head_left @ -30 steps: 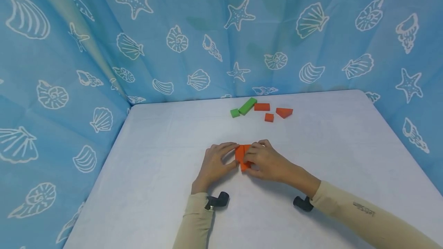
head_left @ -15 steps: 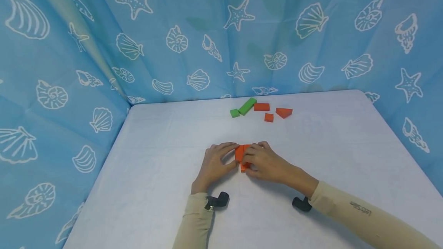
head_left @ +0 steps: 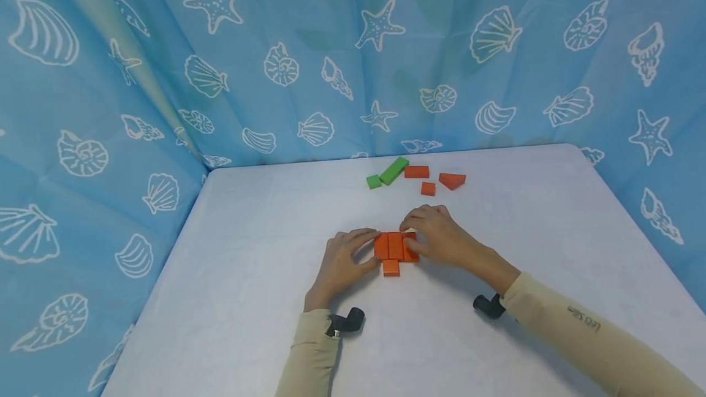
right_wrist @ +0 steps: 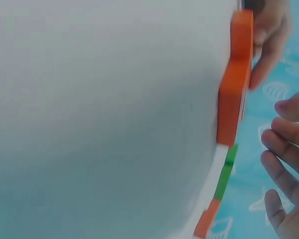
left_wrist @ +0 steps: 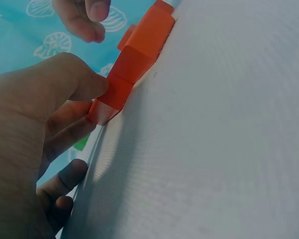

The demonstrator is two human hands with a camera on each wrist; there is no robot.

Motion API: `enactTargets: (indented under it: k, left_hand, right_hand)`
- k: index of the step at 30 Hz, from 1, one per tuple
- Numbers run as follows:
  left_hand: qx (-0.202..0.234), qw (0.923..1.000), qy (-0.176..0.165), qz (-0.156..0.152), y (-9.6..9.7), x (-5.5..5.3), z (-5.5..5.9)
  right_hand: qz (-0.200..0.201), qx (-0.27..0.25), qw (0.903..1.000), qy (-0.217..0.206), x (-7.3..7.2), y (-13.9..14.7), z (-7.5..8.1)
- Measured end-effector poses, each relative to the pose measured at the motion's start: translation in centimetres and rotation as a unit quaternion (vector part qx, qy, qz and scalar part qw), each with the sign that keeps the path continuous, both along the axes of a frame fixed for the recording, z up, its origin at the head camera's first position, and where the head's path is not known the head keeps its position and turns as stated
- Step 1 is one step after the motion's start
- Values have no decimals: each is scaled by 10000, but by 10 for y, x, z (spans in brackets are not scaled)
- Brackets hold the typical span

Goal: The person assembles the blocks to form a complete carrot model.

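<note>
Three orange blocks lie side by side in the head view: a left block, a middle block and a right block. A smaller orange block sits against the near side of the middle one. My left hand pinches the left block between thumb and fingers, seen close in the left wrist view, where the thumb presses its end. My right hand hovers over the right block, fingers spread. The right wrist view shows that hand apart from the blocks, nothing in its grasp.
Farther back on the white table lie a small green block, a long green block, an orange rectangular block, a small orange block and an orange wedge-shaped block. A blue shell-print curtain stands behind.
My right hand has let go of the blocks and moved up and to the right, uncovering the middle, right and near blocks. My left hand stays in place.
</note>
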State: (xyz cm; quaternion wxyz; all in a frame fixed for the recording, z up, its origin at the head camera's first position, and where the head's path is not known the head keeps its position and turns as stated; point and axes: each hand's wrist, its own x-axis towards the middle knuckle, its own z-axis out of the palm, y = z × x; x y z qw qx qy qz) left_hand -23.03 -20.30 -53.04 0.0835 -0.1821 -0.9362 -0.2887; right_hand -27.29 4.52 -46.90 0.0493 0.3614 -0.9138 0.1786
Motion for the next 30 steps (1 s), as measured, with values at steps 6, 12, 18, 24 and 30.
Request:
enactTargets:
  k: [6,12,18,24,30]
  left_hand:
    - [26,10000,-31,18,-2,-1,-2]
    - [-15,10000,6,-44,-2,-2,-3]
    - [29,10000,-5,-86,-2,-1,-1]
    - [16,9999,100,-69,-3,1,-2]
    - [-13,9999,105,-88,-3,-1,-3]
  right_hand:
    - [-442,-137,9989,2,-30,12,3]
    - [-791,0,9969,-14,-61,26,1]
    - [-1160,240,9930,7,-87,30,-2]
    - [-1401,534,9887,-91,-101,29,-9]
    - [-1443,499,9879,-260,-109,32,-16]
